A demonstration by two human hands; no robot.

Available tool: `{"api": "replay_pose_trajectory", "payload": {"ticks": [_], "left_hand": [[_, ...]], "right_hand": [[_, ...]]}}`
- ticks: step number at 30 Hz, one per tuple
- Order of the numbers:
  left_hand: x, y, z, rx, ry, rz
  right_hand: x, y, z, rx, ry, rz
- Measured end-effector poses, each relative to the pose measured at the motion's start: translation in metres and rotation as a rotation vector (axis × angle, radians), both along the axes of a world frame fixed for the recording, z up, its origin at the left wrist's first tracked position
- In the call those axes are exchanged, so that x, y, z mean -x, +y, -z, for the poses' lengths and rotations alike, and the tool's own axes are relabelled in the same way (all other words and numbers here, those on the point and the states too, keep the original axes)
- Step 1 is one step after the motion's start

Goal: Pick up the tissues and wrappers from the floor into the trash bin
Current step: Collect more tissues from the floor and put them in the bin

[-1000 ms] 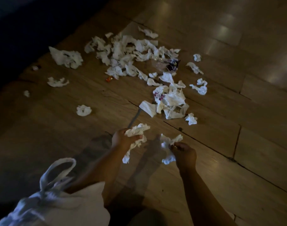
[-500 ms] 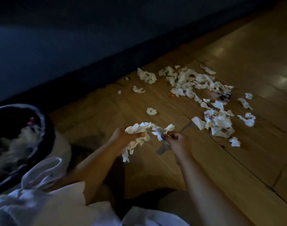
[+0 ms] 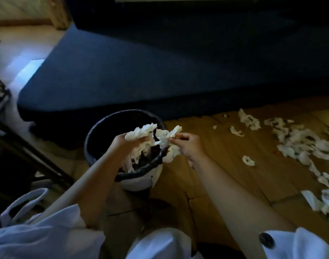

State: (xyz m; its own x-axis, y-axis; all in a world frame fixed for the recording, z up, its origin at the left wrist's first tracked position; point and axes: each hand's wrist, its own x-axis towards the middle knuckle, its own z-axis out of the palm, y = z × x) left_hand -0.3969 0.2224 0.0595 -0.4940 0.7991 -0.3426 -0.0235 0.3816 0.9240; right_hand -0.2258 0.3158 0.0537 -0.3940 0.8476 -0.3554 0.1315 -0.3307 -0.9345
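Head view: above the dark trash bin [image 3: 102, 130], the left hand [image 3: 125, 142] grips a tissue wad [image 3: 141, 130]. Beside it, the right hand [image 3: 189, 145] pinches a second tissue [image 3: 162, 137] over the bin's rim. Loose tissues [image 3: 300, 142] litter the wooden floor [image 3: 225, 165] at right.

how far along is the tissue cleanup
Done: unclear, the trash bin is dark inside and mostly hidden. In hand: the left hand grips a tissue wad over the bin, and the right hand pinches a second wad at its rim. Left: much of it, a wide scatter of tissues lies on the wooden floor to the right.
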Motion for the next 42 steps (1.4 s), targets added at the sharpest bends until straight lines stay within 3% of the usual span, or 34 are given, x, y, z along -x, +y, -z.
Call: {"api": "replay_pose_trajectory", "payload": {"ticks": [4,8,17,23,29,36,42], "left_hand": [[0.04,-0.006,0.006,-0.061,-0.027,-0.128],[0.061,0.002,0.017,0.005,-0.054,-0.211],[0.062,0.022,0.027,0.161,-0.014,-0.098],[0.011,0.033,0.013,0.043,0.057,-0.057],[-0.089,0.053,0.019,0.02,0.044,0.163],[-0.21,0.104,0.069,0.183,-0.018,0.398],[-0.252,0.174,0.131,0.304,-0.004,0.482]], "right_hand": [[0.06,0.005,-0.001,-0.004,-0.031,-0.074],[0.102,0.012,0.012,-0.019,-0.132,-0.099],[0.101,0.024,0.015,-0.02,-0.176,-0.193],[0.043,0.022,0.013,-0.033,-0.052,-0.109],[-0.071,0.023,0.044,-0.031,-0.067,0.081],[-0.203,0.043,0.119,0.178,-0.194,0.294],[-0.257,0.099,0.189,0.268,-0.337,0.419]]}}
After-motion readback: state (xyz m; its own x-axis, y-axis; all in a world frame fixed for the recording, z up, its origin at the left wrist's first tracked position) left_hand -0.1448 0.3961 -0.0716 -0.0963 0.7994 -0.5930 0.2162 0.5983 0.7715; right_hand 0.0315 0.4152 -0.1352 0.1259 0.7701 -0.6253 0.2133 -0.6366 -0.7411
